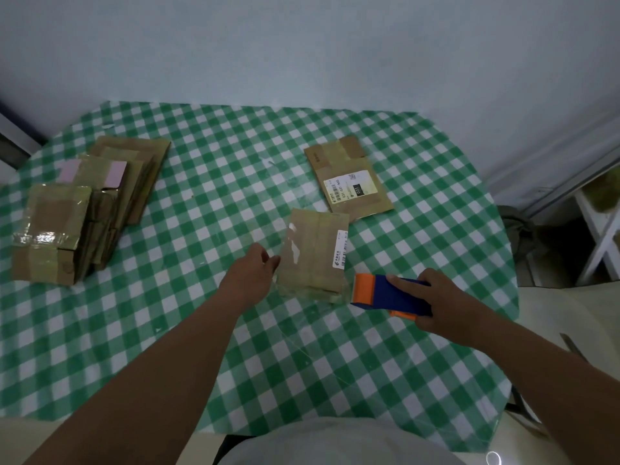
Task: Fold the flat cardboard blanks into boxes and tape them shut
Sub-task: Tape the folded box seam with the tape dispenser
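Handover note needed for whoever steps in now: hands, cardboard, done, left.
Left hand: fingers at the left edge of the box in the middle of the table; grip not clear.
Right hand: grips the blue and orange tape dispenser, just right of that box.
Done: the box looks folded and shows glossy tape; whether it is fully sealed cannot be told.
Left: one flat blank with a shipping label lies behind it. The cardboard stack at the table's left edge is partly taped; its state is unclear.
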